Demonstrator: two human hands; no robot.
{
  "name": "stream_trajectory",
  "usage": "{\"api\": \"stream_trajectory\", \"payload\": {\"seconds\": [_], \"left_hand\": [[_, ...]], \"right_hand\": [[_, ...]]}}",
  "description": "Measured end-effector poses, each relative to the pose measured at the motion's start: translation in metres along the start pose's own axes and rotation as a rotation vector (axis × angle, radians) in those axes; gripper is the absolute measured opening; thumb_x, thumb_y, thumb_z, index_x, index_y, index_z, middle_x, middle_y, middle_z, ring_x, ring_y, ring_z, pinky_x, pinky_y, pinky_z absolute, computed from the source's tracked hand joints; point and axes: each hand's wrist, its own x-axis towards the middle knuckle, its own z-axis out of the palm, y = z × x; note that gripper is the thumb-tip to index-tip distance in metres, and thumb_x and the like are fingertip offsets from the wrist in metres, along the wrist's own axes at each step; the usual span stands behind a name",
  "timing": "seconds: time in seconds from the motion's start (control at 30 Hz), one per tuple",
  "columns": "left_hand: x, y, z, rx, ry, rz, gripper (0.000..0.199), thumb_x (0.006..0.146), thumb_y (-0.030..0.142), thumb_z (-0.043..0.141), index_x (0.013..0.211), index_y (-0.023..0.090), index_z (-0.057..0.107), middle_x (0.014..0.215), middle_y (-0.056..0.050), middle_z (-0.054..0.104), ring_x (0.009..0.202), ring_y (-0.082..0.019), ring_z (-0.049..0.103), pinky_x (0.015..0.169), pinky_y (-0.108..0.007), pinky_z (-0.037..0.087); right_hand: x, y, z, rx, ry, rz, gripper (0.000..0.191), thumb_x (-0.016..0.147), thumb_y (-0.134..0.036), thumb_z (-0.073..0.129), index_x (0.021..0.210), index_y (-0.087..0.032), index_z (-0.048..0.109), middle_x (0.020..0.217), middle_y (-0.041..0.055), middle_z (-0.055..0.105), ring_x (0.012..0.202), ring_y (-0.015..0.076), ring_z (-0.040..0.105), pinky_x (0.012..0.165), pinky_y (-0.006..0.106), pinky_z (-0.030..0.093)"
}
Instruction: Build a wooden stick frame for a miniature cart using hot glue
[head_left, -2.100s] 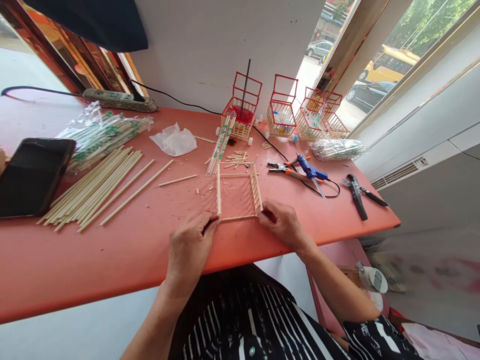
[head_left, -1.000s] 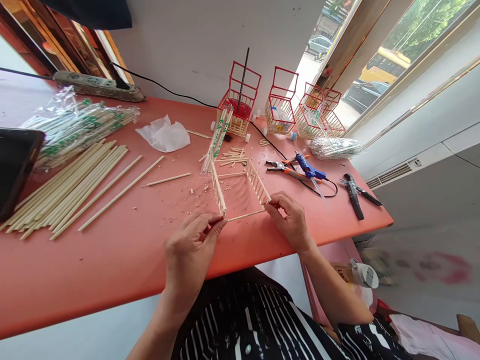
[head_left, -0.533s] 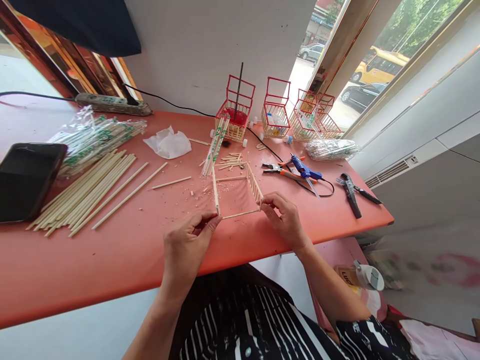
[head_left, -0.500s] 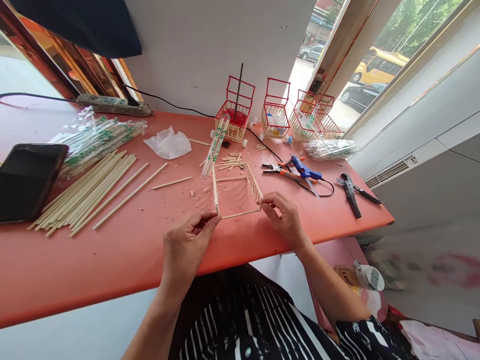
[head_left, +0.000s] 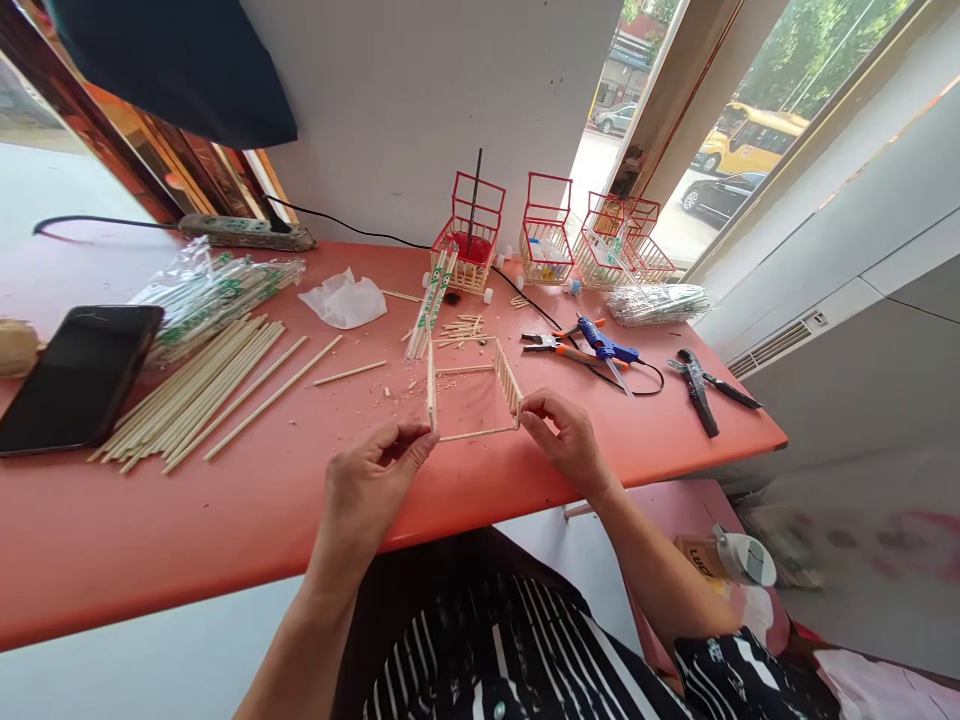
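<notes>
A small open frame of wooden sticks (head_left: 477,434) stands on the orange table near its front edge, with slatted left and right sides. My left hand (head_left: 375,475) pinches its near left corner between thumb and fingers. At the near right corner, my right hand (head_left: 564,440) grips it the same way. Wood crumbs and short cut sticks (head_left: 463,327) lie around and behind the frame. A bundle of wrapped chopsticks (head_left: 433,300) rests just beyond it.
Loose chopsticks (head_left: 199,390), a phone (head_left: 79,380) and wrapped chopsticks (head_left: 225,290) lie left. Red-trimmed stick carts (head_left: 547,240) line the wall. Right are orange-handled pliers (head_left: 559,345), a blue glue gun (head_left: 606,343) and black-handled pliers (head_left: 697,392). Crumpled tissue (head_left: 345,300) lies behind.
The camera view has tilted and shifted slightly, so a round tan object now shows at the far left. Both hands keep their hold on the frame, which has hardly moved.
</notes>
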Motion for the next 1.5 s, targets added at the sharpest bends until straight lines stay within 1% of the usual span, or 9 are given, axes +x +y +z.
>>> {"api": "stream_trajectory", "payload": {"seconds": [0.1,0.2,0.4,0.57,0.7,0.83,1.03,1.17,1.5], "left_hand": [[-0.002,-0.002,0.002,0.029,-0.007,0.028,0.026,0.077,0.050,0.070,0.081,0.024,0.075,0.080,0.000,0.078,0.072,-0.018,0.072,0.070,-0.028,0.058],[-0.004,-0.004,0.002,0.081,-0.015,0.090,0.024,0.079,0.048,0.068,0.081,0.024,0.075,0.081,0.000,0.077,0.069,-0.017,0.070,0.067,-0.026,0.056],[-0.008,-0.007,0.003,0.231,-0.043,0.209,0.020,0.087,0.039,0.060,0.082,0.023,0.071,0.083,-0.002,0.075,0.076,-0.018,0.070,0.070,-0.027,0.053],[-0.009,-0.007,0.004,0.317,-0.068,0.261,0.020,0.089,0.036,0.057,0.081,0.023,0.069,0.082,-0.003,0.073,0.081,-0.021,0.067,0.075,-0.031,0.051],[-0.010,-0.007,0.003,0.337,-0.064,0.306,0.020,0.091,0.035,0.056,0.082,0.022,0.069,0.084,-0.003,0.073,0.083,-0.021,0.066,0.078,-0.032,0.051],[-0.011,-0.006,0.002,0.347,-0.061,0.337,0.017,0.093,0.031,0.057,0.084,0.022,0.068,0.085,-0.002,0.072,0.083,-0.020,0.066,0.077,-0.029,0.051],[-0.012,-0.004,0.002,0.350,-0.061,0.349,0.019,0.095,0.032,0.055,0.083,0.022,0.068,0.082,-0.001,0.072,0.079,-0.019,0.067,0.074,-0.028,0.051],[-0.012,-0.006,0.003,0.335,-0.042,0.379,0.020,0.095,0.031,0.056,0.083,0.022,0.068,0.083,-0.001,0.072,0.079,-0.018,0.068,0.073,-0.026,0.051],[-0.013,-0.005,0.002,0.324,-0.046,0.366,0.019,0.095,0.032,0.056,0.084,0.022,0.069,0.085,-0.002,0.073,0.080,-0.018,0.069,0.074,-0.027,0.053]], "right_hand": [[-0.001,0.003,0.001,-0.064,0.003,0.026,0.019,0.097,-0.035,0.060,0.084,-0.021,0.061,0.077,0.0004,0.063,0.068,0.0129,0.056,0.065,0.026,0.046],[-0.003,0.004,0.003,-0.150,-0.016,0.009,0.020,0.095,-0.032,0.063,0.080,-0.021,0.057,0.072,-0.0016,0.059,0.064,0.0119,0.051,0.062,0.024,0.043],[-0.007,0.005,0.005,-0.287,-0.067,-0.017,0.020,0.095,-0.028,0.062,0.078,-0.021,0.053,0.073,-0.0023,0.056,0.063,0.0115,0.050,0.064,0.024,0.041],[-0.007,0.004,0.004,-0.375,-0.093,-0.049,0.023,0.095,-0.029,0.062,0.077,-0.022,0.051,0.075,-0.0003,0.057,0.071,0.0146,0.052,0.068,0.026,0.040],[-0.007,0.002,0.003,-0.391,-0.100,-0.040,0.021,0.094,-0.026,0.061,0.077,-0.022,0.050,0.074,-0.0004,0.056,0.071,0.0150,0.051,0.068,0.026,0.039],[-0.008,0.001,0.004,-0.396,-0.105,-0.015,0.022,0.093,-0.025,0.061,0.076,-0.022,0.047,0.072,-0.0017,0.053,0.067,0.0138,0.049,0.065,0.026,0.037],[-0.007,0.003,0.006,-0.405,-0.122,-0.018,0.029,0.092,-0.022,0.059,0.072,-0.022,0.039,0.068,-0.0038,0.045,0.062,0.0124,0.040,0.061,0.026,0.032],[-0.006,0.002,0.005,-0.393,-0.135,-0.039,0.033,0.094,-0.020,0.058,0.071,-0.022,0.035,0.067,-0.0042,0.041,0.061,0.0122,0.037,0.060,0.025,0.030],[-0.007,0.002,0.005,-0.376,-0.140,-0.028,0.034,0.094,-0.019,0.058,0.070,-0.022,0.033,0.066,-0.0044,0.040,0.061,0.0121,0.035,0.060,0.025,0.029]]}}
